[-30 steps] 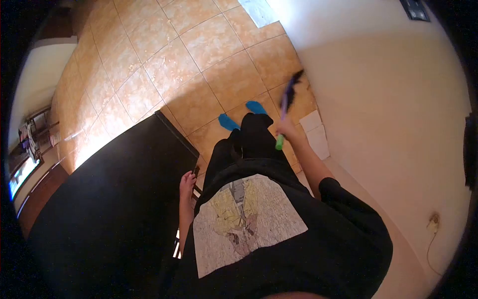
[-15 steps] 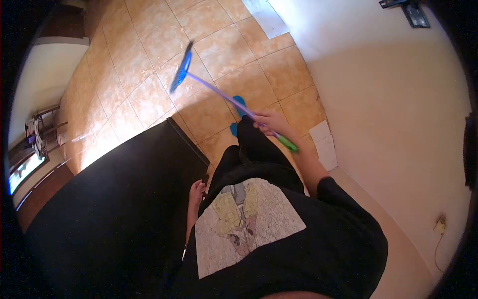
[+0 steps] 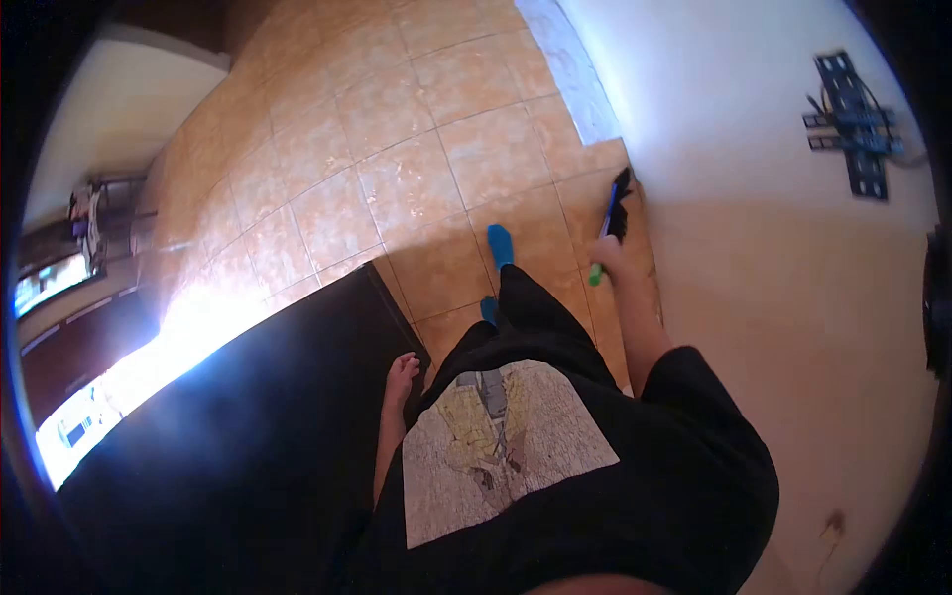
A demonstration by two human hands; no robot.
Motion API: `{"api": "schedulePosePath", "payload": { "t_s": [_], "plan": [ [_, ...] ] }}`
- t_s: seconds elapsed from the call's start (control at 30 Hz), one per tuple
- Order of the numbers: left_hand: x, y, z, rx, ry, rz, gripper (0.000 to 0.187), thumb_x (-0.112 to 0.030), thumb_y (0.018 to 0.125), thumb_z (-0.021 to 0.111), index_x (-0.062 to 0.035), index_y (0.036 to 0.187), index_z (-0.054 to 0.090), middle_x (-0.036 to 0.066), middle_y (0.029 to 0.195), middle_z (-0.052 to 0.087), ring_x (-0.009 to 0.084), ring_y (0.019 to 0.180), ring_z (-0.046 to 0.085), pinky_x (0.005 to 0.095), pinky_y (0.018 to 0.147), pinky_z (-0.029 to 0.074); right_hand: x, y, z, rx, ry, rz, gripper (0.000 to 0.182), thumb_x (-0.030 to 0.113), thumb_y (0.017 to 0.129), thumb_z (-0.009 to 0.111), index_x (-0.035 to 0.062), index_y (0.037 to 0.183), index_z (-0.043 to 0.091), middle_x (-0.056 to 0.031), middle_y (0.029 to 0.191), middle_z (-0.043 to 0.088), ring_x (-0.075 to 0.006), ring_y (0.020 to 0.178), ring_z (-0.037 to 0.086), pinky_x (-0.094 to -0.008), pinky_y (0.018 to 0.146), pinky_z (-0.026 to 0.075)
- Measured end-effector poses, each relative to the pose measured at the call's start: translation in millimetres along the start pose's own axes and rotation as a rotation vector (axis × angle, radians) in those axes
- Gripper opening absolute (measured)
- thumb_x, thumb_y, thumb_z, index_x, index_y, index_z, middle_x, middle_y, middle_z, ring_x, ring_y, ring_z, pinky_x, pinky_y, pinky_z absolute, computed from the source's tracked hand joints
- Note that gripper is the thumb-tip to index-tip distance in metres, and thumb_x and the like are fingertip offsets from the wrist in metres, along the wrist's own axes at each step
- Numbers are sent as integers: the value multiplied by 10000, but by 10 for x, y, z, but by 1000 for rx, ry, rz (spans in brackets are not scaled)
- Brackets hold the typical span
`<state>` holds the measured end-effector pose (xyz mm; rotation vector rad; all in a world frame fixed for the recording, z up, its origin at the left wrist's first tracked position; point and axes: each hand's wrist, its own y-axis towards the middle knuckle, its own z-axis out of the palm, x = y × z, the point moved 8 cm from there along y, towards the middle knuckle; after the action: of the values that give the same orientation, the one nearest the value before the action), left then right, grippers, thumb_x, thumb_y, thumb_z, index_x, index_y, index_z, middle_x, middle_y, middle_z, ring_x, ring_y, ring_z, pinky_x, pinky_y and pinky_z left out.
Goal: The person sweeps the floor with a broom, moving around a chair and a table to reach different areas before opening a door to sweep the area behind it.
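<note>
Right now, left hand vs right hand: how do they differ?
The right hand is closed around the green-handled brush, out near the wall; the left hand holds nothing, fingers loose, beside the dark table. The right is stretched forward, the left hangs close to the body. Both are bare.

A room in a home is showing here. Glossy orange-tan floor tiles (image 3: pixel 397 188) are running up to a plain cream wall (image 3: pixel 773 297), where a black metal bracket (image 3: pixel 851 124) is hanging. A large black worktop (image 3: pixel 228 426) is filling the lower left. At the far left edge, a lit screen (image 3: pixel 45 283) is glowing beside cluttered shelves (image 3: pixel 94 213). Sunlight is glaring across the floor.
</note>
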<state>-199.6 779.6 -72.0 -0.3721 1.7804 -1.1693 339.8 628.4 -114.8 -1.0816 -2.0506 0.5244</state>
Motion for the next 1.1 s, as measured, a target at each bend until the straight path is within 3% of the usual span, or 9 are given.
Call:
{"api": "schedulePosePath", "payload": {
  "t_s": [0.03,0.1,0.3,0.5,0.7,0.93,0.97,1.03,1.1],
  "plan": [
    [-174,-22,36,-23,-19,3,278,-170,797,461,-8,1023,459,76,908,515,133,799,502,237,659,428,1064,-479,-450,-183,428,13,84,48,621,528,-17,570,514,-99,490,505,-183,422,518,-323,363,391],
    [-513,-124,77,-128,-81,12,328,-237,801,460,-22,1049,440,40,923,530,111,757,506,224,632,395,1202,-54,271,155,260,-136,94,74,634,519,-16,607,524,-101,483,499,-189,409,512,-319,361,385],
    [-361,-47,285,-128,-36,66,276,-163,796,460,-10,1027,455,92,920,523,149,790,512,253,708,415,2990,236,950,550,613,5,115,87,692,477,-26,709,477,-42,488,446,-127,368,444,-261,317,341],
    [-54,-271,372,-165,-120,-86,309,-170,780,473,38,1007,460,115,918,526,170,827,519,266,720,423,3318,471,622,811,910,-1,190,83,759,468,9,930,503,-48,611,461,-59,423,397,-172,325,297],
    [-148,-424,469,-198,-53,-152,357,-182,752,485,47,1024,455,136,931,524,177,828,523,267,708,430,2977,-21,-1084,517,531,-59,295,113,783,455,78,1076,459,-46,627,487,-46,386,379,-176,313,317],
    [-623,-346,691,-202,-60,-38,321,-185,792,458,40,1022,462,124,929,528,177,840,517,270,716,419,2668,1914,-1215,146,-16,-207,196,89,683,480,10,505,457,-31,427,422,-129,353,434,-280,325,349],
    [-662,-362,692,-214,-63,-34,321,-185,792,458,40,1022,462,124,929,528,177,840,517,270,716,419,2864,2677,-936,383,527,-711,216,127,623,508,30,437,457,-84,424,466,-175,383,473,-316,370,370],
    [-683,-439,683,-231,-66,-15,319,-188,790,466,37,1016,466,132,929,526,185,847,514,274,734,409,2978,3767,-385,-202,-508,-745,130,169,591,520,54,543,556,-147,592,554,-284,552,549,-332,463,425],
    [-591,-517,647,-256,-99,-51,312,-185,790,466,32,1014,468,131,931,526,186,852,512,273,737,405,3615,2997,-771,-186,-487,-466,136,177,598,530,49,590,576,-150,617,566,-277,626,571,-334,512,446]
  ]
}}
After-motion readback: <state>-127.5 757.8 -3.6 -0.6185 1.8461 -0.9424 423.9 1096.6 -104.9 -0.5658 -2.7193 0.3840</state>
